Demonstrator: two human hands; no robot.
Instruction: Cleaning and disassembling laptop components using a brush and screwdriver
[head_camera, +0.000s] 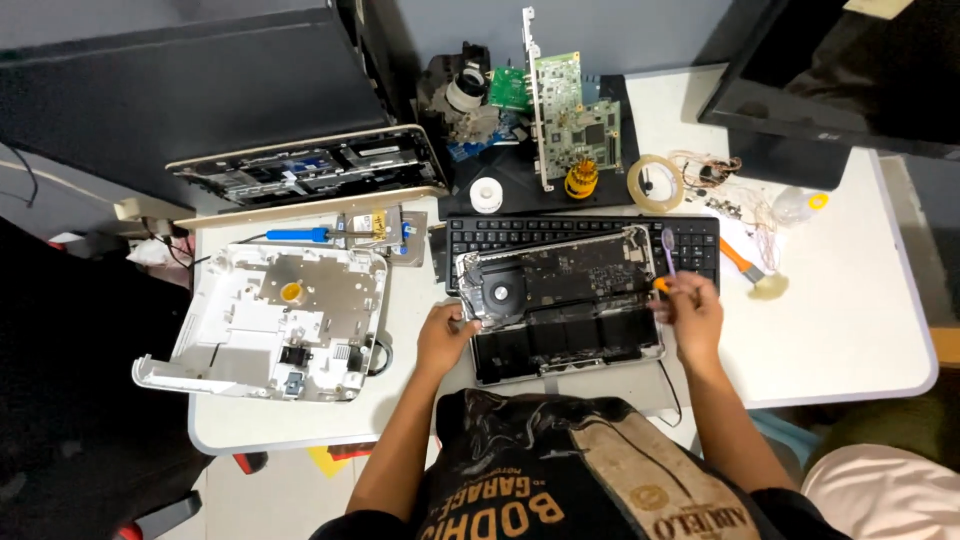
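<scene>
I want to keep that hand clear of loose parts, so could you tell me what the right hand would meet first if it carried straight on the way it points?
The right hand points away from the person, so it would probably first meet the black keyboard behind the opened laptop; depth is hard to judge.
</scene>
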